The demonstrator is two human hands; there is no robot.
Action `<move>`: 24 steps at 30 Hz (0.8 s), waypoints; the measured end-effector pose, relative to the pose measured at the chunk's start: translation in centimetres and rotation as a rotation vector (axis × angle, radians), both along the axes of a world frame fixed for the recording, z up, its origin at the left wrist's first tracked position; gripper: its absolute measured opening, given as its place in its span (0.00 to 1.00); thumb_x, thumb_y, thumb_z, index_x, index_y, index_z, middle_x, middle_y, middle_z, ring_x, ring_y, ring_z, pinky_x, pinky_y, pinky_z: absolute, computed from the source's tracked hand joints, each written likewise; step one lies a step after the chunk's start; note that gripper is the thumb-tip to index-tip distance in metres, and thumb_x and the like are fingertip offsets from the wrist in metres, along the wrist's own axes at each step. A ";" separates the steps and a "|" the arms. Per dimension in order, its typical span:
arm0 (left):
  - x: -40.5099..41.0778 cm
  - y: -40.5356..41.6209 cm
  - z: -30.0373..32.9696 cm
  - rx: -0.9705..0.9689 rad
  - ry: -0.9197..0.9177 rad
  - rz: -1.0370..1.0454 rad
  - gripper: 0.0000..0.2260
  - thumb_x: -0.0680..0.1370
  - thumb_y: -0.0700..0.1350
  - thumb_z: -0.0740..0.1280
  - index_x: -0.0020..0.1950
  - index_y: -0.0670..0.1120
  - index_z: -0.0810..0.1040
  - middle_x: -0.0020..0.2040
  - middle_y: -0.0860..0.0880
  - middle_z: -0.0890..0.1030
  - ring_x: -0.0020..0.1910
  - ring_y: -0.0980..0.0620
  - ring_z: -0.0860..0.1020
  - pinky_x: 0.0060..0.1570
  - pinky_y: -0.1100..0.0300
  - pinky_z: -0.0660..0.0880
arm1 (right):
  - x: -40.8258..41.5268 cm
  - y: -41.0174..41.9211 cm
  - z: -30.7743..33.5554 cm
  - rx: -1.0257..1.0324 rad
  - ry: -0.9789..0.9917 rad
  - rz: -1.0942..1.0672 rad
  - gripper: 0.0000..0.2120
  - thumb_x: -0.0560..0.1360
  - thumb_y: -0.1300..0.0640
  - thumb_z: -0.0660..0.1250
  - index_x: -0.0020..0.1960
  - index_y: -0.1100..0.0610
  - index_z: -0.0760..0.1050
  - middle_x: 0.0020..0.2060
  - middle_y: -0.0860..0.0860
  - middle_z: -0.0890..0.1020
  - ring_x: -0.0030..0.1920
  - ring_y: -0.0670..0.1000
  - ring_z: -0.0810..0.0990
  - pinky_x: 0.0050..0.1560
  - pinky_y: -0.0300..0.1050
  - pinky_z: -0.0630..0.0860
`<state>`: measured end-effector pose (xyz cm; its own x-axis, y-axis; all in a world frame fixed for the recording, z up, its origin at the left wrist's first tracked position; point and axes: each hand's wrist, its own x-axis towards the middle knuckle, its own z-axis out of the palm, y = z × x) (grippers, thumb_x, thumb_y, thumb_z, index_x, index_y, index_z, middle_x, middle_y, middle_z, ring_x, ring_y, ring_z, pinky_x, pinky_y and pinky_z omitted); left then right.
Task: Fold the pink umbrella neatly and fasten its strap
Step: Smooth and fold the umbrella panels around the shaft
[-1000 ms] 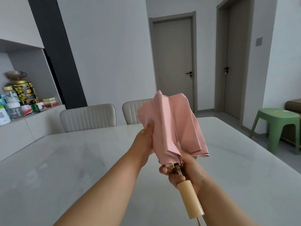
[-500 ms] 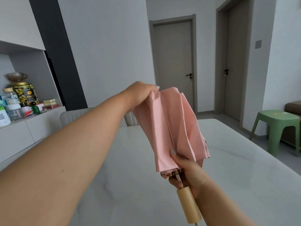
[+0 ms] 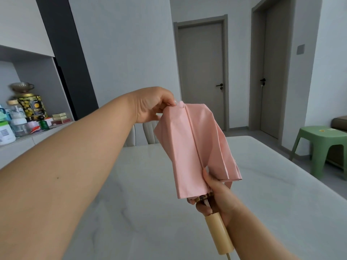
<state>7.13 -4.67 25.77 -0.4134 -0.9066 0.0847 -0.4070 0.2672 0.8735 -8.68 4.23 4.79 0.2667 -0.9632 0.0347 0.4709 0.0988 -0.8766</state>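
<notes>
The pink umbrella is collapsed but only partly tidied: its canopy hangs in long loose pleats, some lying flat along the shaft and others flaring out at the lower edge on the side toward the green stool. No strap can be seen wrapped around it, so by my reading the pleats want smoothing and rolling, and the fastening is not yet done; where the strap sits I cannot tell, it may be hidden in the folds.

The umbrella is held up in the air above the table, touching nothing but the two hands, its tip pointing up and away and its wooden handle pointing down toward the person.

The left hand is at the umbrella's top end, fingers closed in a pinch on the fabric near the tip, drawing a pleat taut. The right hand is at the umbrella's lower end, just above the handle, wrapped around the shaft with the thumb pressing the hem of the canopy against it.
</notes>
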 end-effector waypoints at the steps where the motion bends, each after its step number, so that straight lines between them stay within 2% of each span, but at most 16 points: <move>1: 0.2 0.0 0.0 0.007 0.026 -0.017 0.02 0.67 0.44 0.65 0.37 0.46 0.76 0.35 0.50 0.77 0.37 0.53 0.73 0.44 0.57 0.68 | 0.0 -0.1 -0.1 -0.004 -0.011 0.001 0.25 0.69 0.42 0.65 0.45 0.66 0.73 0.32 0.61 0.75 0.19 0.50 0.73 0.17 0.34 0.62; 4: 0.6 0.0 0.2 0.035 0.057 -0.099 0.13 0.75 0.44 0.61 0.48 0.47 0.85 0.37 0.50 0.79 0.39 0.53 0.75 0.46 0.57 0.69 | 0.0 -0.2 -0.3 0.011 -0.006 0.011 0.25 0.70 0.41 0.67 0.44 0.66 0.75 0.31 0.61 0.76 0.21 0.51 0.74 0.17 0.35 0.62; 7: 0.6 0.0 0.3 0.046 0.082 -0.121 0.16 0.77 0.42 0.61 0.62 0.45 0.80 0.39 0.49 0.80 0.40 0.53 0.77 0.46 0.58 0.70 | 0.0 -0.4 -0.5 0.014 0.002 0.026 0.22 0.67 0.40 0.71 0.38 0.62 0.82 0.31 0.60 0.77 0.27 0.54 0.75 0.17 0.35 0.62; 9: 0.6 -0.4 0.2 0.059 0.182 -0.125 0.17 0.75 0.40 0.63 0.64 0.43 0.77 0.42 0.49 0.82 0.42 0.53 0.78 0.46 0.60 0.72 | 0.0 -0.6 -0.6 0.010 0.042 0.038 0.24 0.66 0.38 0.71 0.38 0.61 0.82 0.31 0.60 0.77 0.27 0.53 0.73 0.18 0.36 0.61; 11: 0.6 -0.4 0.1 0.071 0.268 -0.117 0.14 0.76 0.39 0.63 0.61 0.42 0.78 0.41 0.50 0.83 0.40 0.54 0.79 0.44 0.62 0.73 | 0.0 -0.8 -0.7 0.002 0.073 0.057 0.27 0.64 0.34 0.71 0.38 0.61 0.81 0.31 0.60 0.77 0.28 0.55 0.69 0.18 0.36 0.60; 12: 0.5 -0.4 0.0 0.057 0.237 -0.086 0.11 0.77 0.39 0.63 0.57 0.43 0.78 0.39 0.51 0.83 0.39 0.54 0.79 0.43 0.62 0.73 | 0.0 -0.9 -0.7 -0.005 0.078 0.070 0.28 0.62 0.33 0.72 0.38 0.60 0.82 0.31 0.60 0.78 0.30 0.55 0.68 0.18 0.37 0.61; 14: 0.3 -0.4 -0.1 -0.008 0.020 0.051 0.07 0.73 0.44 0.67 0.49 0.46 0.78 0.39 0.50 0.81 0.40 0.51 0.76 0.45 0.59 0.71 | -0.3 -1.0 -0.7 -0.010 0.082 0.089 0.29 0.61 0.31 0.72 0.38 0.60 0.81 0.31 0.60 0.78 0.31 0.55 0.68 0.18 0.37 0.63; 15: 0.2 -0.4 -0.2 -0.035 -0.083 0.113 0.08 0.69 0.46 0.68 0.46 0.46 0.78 0.40 0.49 0.80 0.42 0.50 0.74 0.47 0.57 0.70 | -0.4 -1.0 -0.7 0.000 0.083 0.086 0.30 0.63 0.32 0.71 0.39 0.61 0.79 0.31 0.60 0.77 0.29 0.55 0.69 0.18 0.36 0.63; 17: -0.1 -0.4 -0.2 -0.034 -0.110 0.162 0.09 0.68 0.43 0.67 0.46 0.46 0.80 0.42 0.48 0.79 0.44 0.50 0.74 0.50 0.55 0.69 | -0.6 -1.1 -0.9 0.014 0.081 0.067 0.27 0.67 0.36 0.69 0.40 0.63 0.76 0.31 0.60 0.76 0.26 0.53 0.73 0.18 0.36 0.62; 19: -0.4 -0.3 0.0 -0.013 -0.054 0.148 0.09 0.73 0.39 0.65 0.50 0.45 0.81 0.40 0.49 0.80 0.42 0.51 0.75 0.50 0.55 0.70 | -0.4 -1.1 -1.0 0.001 0.135 0.051 0.26 0.68 0.37 0.69 0.39 0.62 0.77 0.31 0.61 0.77 0.28 0.55 0.71 0.18 0.37 0.63; 21: -0.9 -0.2 0.1 -0.003 -0.061 0.143 0.09 0.74 0.39 0.65 0.51 0.46 0.80 0.39 0.49 0.79 0.42 0.51 0.74 0.49 0.55 0.69 | -0.2 -1.1 -1.2 -0.001 0.188 0.056 0.26 0.68 0.37 0.67 0.40 0.62 0.77 0.32 0.62 0.78 0.28 0.55 0.69 0.19 0.38 0.64; 24: -1.9 0.4 -0.2 -0.075 -0.238 0.144 0.04 0.73 0.40 0.69 0.46 0.48 0.80 0.40 0.50 0.78 0.44 0.50 0.74 0.46 0.57 0.69 | 0.1 -0.8 -1.0 0.011 0.185 0.074 0.26 0.70 0.39 0.68 0.42 0.64 0.75 0.31 0.62 0.77 0.24 0.53 0.74 0.18 0.36 0.64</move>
